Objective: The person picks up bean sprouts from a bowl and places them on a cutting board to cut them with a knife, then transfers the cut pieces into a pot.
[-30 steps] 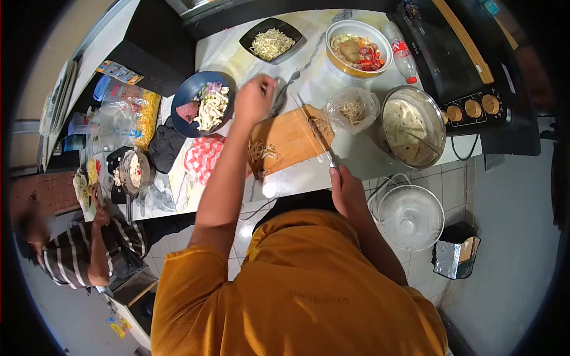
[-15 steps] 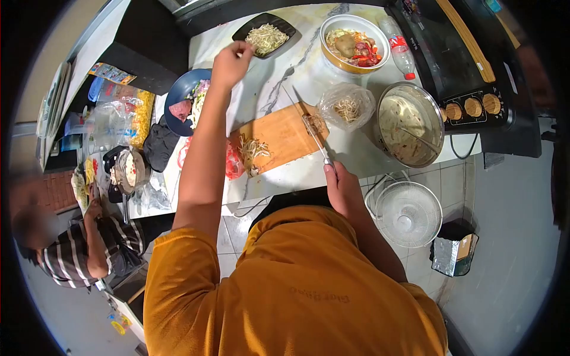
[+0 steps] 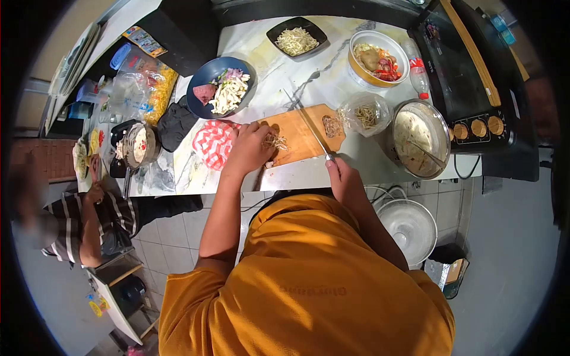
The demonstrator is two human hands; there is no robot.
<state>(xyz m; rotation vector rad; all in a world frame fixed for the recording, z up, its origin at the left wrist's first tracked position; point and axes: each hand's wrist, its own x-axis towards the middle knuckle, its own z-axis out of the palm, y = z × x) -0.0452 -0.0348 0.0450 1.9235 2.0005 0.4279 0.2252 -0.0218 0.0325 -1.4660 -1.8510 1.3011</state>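
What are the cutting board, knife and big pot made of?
The cutting board looks like matte, warm-tan wood. The knife has a thin grey blade, likely steel; handle hidden in the right hand. The pot shows a shiny silver rim, probably stainless steel.

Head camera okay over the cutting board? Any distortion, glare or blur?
Head view: fisheye curves the counter, corners black; the cutting board and knife are sharp and evenly lit; the counter looks slightly washed out; the person at far left is partly blurred.
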